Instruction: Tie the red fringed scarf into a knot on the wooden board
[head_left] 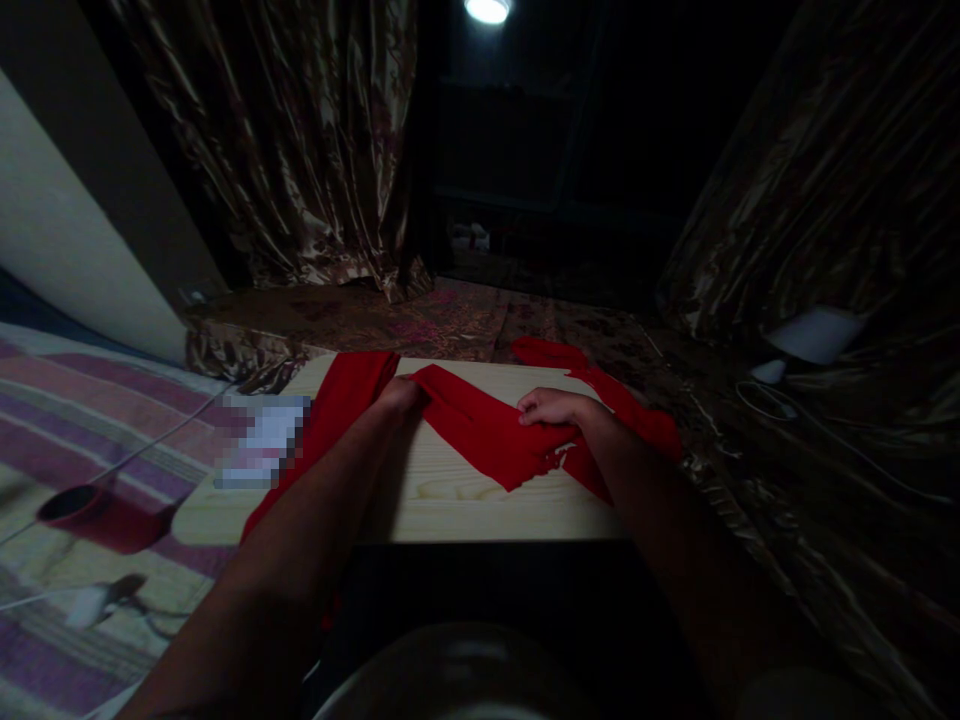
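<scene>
A strip of red cloth with one ragged end slants across the pale wooden board in front of me. Its upper left corner is in my left hand, whose fingers are closed and partly hidden by the fabric. Toward its other end, my right hand pinches the cloth between thumb and fingers. A second red strip runs down the board's left side, passing behind my left forearm. More red fabric lies along the right edge, partly behind my right wrist.
A blurred-out white item rests at the board's left side. On the striped bedspread are a dark red cup-like container and a white plug or adapter with cables. A white lamp stands right; patterned curtains hang behind.
</scene>
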